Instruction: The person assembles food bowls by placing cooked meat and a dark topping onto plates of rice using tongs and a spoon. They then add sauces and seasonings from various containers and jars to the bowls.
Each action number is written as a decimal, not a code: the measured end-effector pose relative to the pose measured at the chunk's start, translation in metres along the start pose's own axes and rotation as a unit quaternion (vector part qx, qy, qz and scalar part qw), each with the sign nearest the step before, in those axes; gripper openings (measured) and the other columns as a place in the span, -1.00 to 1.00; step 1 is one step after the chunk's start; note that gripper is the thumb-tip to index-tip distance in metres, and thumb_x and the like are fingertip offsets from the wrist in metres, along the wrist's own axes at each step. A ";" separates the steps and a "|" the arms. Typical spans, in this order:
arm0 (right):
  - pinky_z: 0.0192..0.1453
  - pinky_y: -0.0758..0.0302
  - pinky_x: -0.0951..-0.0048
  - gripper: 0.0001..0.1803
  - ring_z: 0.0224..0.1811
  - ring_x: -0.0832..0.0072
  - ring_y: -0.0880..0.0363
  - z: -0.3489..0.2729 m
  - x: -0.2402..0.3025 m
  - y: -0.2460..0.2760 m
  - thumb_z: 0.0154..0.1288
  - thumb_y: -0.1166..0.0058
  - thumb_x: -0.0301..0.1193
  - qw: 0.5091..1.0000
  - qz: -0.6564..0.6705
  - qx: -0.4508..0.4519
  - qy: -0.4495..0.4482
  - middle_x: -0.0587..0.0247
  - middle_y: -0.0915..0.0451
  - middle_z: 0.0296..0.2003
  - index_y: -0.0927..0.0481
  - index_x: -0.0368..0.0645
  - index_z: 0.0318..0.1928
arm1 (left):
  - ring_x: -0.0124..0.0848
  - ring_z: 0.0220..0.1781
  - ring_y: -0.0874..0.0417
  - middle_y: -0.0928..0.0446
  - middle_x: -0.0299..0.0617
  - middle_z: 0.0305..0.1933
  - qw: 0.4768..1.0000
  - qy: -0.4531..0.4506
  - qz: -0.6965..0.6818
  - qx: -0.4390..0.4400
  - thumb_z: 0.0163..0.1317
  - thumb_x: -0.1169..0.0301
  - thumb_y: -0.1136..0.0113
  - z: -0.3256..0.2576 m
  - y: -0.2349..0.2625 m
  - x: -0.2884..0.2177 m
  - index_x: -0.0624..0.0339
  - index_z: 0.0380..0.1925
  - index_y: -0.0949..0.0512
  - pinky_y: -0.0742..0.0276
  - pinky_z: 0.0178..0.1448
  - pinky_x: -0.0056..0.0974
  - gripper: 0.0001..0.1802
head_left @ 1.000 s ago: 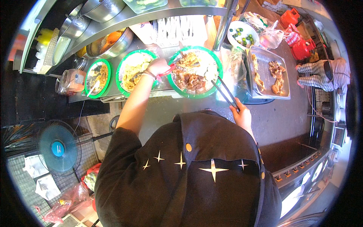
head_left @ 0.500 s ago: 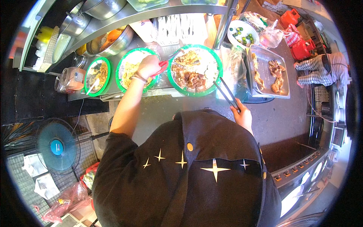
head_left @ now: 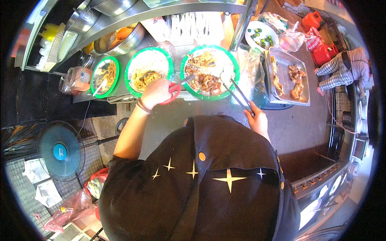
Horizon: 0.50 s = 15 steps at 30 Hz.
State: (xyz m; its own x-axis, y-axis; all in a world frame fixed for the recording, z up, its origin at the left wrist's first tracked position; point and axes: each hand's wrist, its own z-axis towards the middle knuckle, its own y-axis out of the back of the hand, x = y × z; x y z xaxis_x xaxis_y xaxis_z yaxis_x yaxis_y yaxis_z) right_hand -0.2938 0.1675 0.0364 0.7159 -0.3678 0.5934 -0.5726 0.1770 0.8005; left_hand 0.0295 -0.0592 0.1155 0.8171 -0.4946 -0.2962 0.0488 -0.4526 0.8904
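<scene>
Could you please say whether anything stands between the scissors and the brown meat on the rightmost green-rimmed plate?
Nothing visible does: the red-handled scissors in the left hand point over the plate's rim toward the brown meat. The tongs in the right hand are at the other side.

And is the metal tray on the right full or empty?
Partly filled: the metal tray holds several pieces of browned meat, with its bare bottom showing between them.
</scene>
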 end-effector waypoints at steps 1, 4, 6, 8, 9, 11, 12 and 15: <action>-0.25 -0.49 0.26 -0.49 -0.33 0.21 -0.62 0.002 0.001 0.001 0.19 -0.19 -0.26 1.000 0.000 0.001 0.004 0.18 -0.59 -0.42 -0.48 -0.01 0.17 | 0.00 -0.32 -0.65 -0.59 0.14 -0.39 0.998 0.009 0.027 -0.050 0.05 0.22 -0.17 0.009 -0.003 0.005 0.20 -0.41 -0.64 -0.54 -0.23 -0.01 -0.73; -0.26 -0.49 0.26 -0.49 -0.34 0.22 -0.61 0.006 0.004 0.002 0.19 -0.20 -0.25 1.000 -0.001 0.004 0.017 0.19 -0.59 -0.43 -0.48 0.00 0.16 | -0.11 -0.33 -0.70 -0.63 0.06 -0.36 0.975 0.033 0.135 -0.171 0.04 0.23 -0.17 0.050 -0.013 0.028 0.25 -0.48 -0.65 -0.58 -0.24 -0.05 -0.72; -0.26 -0.49 0.26 -0.49 -0.35 0.22 -0.61 0.008 0.002 0.000 0.19 -0.20 -0.25 1.000 -0.006 0.001 0.027 0.20 -0.58 -0.44 -0.48 -0.01 0.16 | -0.19 -0.32 -0.72 -0.64 0.01 -0.28 0.945 0.039 0.241 -0.219 0.03 0.25 -0.17 0.072 -0.012 0.030 0.22 -0.47 -0.65 -0.60 -0.26 -0.11 -0.74; -0.27 -0.49 0.26 -0.49 -0.36 0.23 -0.61 0.009 0.005 0.002 0.18 -0.20 -0.25 1.000 -0.007 0.006 0.027 0.20 -0.58 -0.45 -0.49 -0.02 0.16 | -0.25 -0.32 -0.72 -0.65 -0.04 -0.28 0.946 0.059 0.269 -0.171 0.03 0.27 -0.16 0.082 -0.002 0.011 0.15 -0.46 -0.66 -0.58 -0.28 -0.16 -0.79; -0.28 -0.49 0.26 -0.49 -0.37 0.23 -0.61 0.008 0.005 0.003 0.18 -0.20 -0.25 1.000 -0.007 0.007 0.026 0.20 -0.58 -0.46 -0.49 -0.02 0.16 | -0.29 -0.32 -0.72 -0.65 -0.06 -0.28 0.946 0.066 0.282 -0.146 0.03 0.28 -0.16 0.086 0.001 0.004 0.12 -0.46 -0.67 -0.57 -0.29 -0.19 -0.80; -0.28 -0.49 0.26 -0.49 -0.37 0.23 -0.61 0.007 -0.001 0.002 0.18 -0.21 -0.25 1.000 -0.013 0.002 0.024 0.20 -0.58 -0.46 -0.49 -0.03 0.16 | -0.28 -0.35 -0.72 -0.66 -0.11 -0.39 0.930 0.036 0.316 -0.186 0.02 0.36 -0.15 0.091 -0.003 0.003 0.08 -0.51 -0.68 -0.58 -0.35 -0.19 -0.86; -0.28 -0.49 0.26 -0.49 -0.37 0.23 -0.61 0.006 -0.004 0.002 0.18 -0.21 -0.25 1.000 -0.016 -0.001 0.023 0.20 -0.58 -0.46 -0.49 -0.04 0.16 | -0.27 -0.34 -0.72 -0.66 -0.09 -0.39 0.937 0.044 0.302 -0.169 -0.01 0.37 -0.17 0.095 -0.005 0.001 0.10 -0.52 -0.67 -0.59 -0.34 -0.20 -0.87; -0.27 -0.50 0.25 -0.48 -0.36 0.22 -0.62 0.001 -0.005 0.006 0.17 -0.21 -0.25 1.000 -0.007 -0.003 0.001 0.19 -0.59 -0.45 -0.49 -0.04 0.16 | -0.27 -0.39 -0.72 -0.65 -0.12 -0.45 0.939 0.055 0.290 -0.175 0.00 0.40 -0.16 0.098 -0.012 -0.006 0.09 -0.56 -0.67 -0.60 -0.39 -0.23 -0.88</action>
State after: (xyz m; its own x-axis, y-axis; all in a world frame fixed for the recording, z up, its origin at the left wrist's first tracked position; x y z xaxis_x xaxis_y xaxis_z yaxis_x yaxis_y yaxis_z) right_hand -0.3015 0.1695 0.0382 0.7246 -0.3694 0.5818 -0.5599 0.1767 0.8095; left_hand -0.0321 -0.1236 0.0728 0.8182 -0.4940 0.2943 -0.2526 0.1510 0.9557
